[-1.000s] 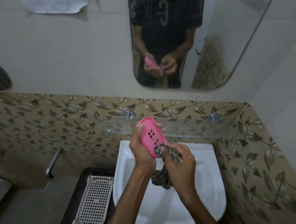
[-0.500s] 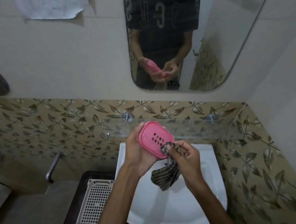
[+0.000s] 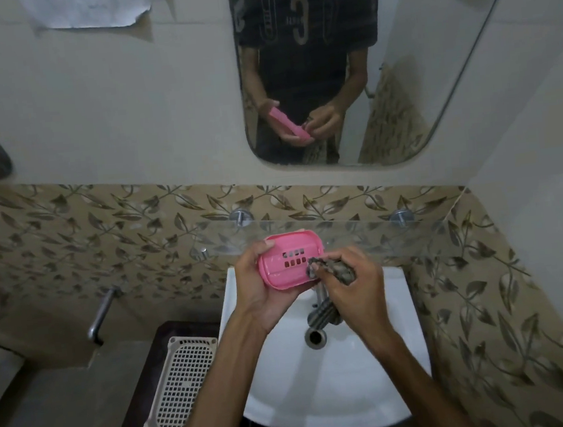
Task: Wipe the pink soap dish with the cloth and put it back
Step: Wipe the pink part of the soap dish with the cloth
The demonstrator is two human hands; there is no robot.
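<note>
Two hands work above the white sink [image 3: 342, 396]. The left hand [image 3: 260, 294] grips the pink soap dish [image 3: 289, 259]; the right hand [image 3: 355, 285] clenches the striped cloth [image 3: 333, 270] against the dish's right end.

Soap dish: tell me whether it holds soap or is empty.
Empty. The soap dish, held in the left hand, shows only its bare slotted floor, while the right hand presses the cloth against its edge.

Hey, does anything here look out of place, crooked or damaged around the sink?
One thing: the paper stuck on the wall at upper left has a ragged, torn lower edge. Otherwise nothing stands out. The left hand holds the pink soap dish over the sink while the right hand wipes it with the cloth.
</note>
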